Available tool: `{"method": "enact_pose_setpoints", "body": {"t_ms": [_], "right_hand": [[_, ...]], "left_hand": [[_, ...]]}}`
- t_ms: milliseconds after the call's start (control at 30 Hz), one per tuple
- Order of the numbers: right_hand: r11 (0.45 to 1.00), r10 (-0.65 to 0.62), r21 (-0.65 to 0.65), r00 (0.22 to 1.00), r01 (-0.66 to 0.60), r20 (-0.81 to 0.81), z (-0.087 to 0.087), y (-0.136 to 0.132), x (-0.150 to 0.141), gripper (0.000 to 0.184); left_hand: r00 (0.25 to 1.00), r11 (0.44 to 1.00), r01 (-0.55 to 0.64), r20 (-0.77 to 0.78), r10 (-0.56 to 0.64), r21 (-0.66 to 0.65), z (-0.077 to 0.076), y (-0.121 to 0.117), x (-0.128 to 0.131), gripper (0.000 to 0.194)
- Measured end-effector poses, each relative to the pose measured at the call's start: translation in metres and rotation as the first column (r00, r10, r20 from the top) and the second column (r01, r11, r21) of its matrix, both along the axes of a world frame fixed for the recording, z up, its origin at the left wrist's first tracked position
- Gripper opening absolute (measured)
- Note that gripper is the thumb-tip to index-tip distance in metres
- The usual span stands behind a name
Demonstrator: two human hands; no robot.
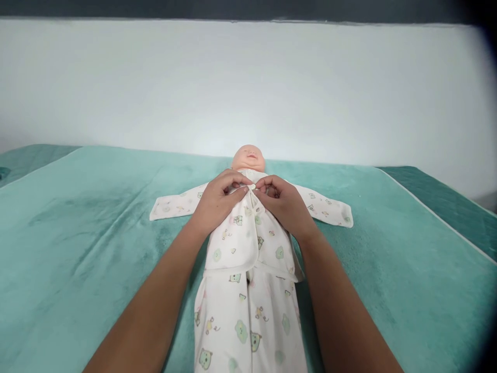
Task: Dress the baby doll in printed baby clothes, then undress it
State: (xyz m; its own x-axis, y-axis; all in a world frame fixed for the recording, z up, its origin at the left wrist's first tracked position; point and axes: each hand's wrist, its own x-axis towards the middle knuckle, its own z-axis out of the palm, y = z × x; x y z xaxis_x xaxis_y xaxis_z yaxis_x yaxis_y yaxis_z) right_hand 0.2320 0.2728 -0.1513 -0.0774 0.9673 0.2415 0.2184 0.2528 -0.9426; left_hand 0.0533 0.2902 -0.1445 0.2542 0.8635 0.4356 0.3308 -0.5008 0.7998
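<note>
A baby doll (249,157) lies on its back, dressed in a white printed baby shirt (236,243) and matching baby pants (252,321). Both sleeves stretch out to the sides. At the chest, my left hand (223,197) pinches the shirt's front edge between thumb and fingers. My right hand (281,199) pinches the other side of the same spot. A small pale fastener (253,186), perhaps a button or snap, shows between my fingertips. Below it the two front panels overlap, with a small tied bow. My fingers partly hide the collar area.
A teal plush blanket (97,248) spreads under the doll on both sides, with a pale line near each side. Behind it rises a white wall (248,88) with a dark band along the top.
</note>
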Motion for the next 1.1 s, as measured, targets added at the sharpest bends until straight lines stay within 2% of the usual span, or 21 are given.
{"method": "enact_pose_setpoints", "body": {"t_ms": [200, 400, 600, 667, 833, 1000, 1100], "right_hand": [[1.0, -0.004, -0.023, 1.0, 0.003, -0.03, -0.002, 0.001, 0.0, 0.017], [0.999, 0.01, -0.047, 0.993, -0.015, -0.116, -0.001, 0.0, 0.001, 0.017], [0.995, 0.003, -0.103, 0.991, 0.01, 0.133, 0.024, -0.023, 0.006, 0.042], [0.993, 0.016, -0.119, 0.974, 0.011, 0.226, 0.033, -0.032, 0.007, 0.046], [0.978, 0.003, -0.19, 0.903, 0.088, 0.43, 0.04, -0.044, 0.001, 0.049], [0.984, -0.128, -0.024, 0.805, 0.174, 0.579, 0.033, -0.041, -0.014, 0.048], [0.983, -0.126, -0.038, 0.815, 0.178, 0.565, 0.032, -0.039, -0.014, 0.039]], "left_hand": [[1.0, 0.999, -0.015, 0.021, 0.016, -0.034, -0.002, 0.001, 0.0, 0.008], [0.997, 0.997, 0.062, 0.051, -0.064, 0.045, -0.003, 0.003, -0.001, 0.019], [0.989, 0.984, 0.009, 0.14, -0.034, 0.177, -0.003, 0.001, -0.005, 0.025], [0.986, 0.983, 0.031, 0.155, -0.06, 0.181, 0.0, -0.002, -0.008, 0.026], [0.985, 0.993, 0.068, 0.149, -0.081, 0.092, 0.008, -0.01, -0.011, 0.022], [0.982, 0.989, 0.132, 0.147, -0.122, -0.066, 0.012, -0.014, -0.012, 0.015], [0.992, 0.983, 0.125, 0.046, -0.12, -0.135, 0.016, -0.016, -0.014, 0.012]]}}
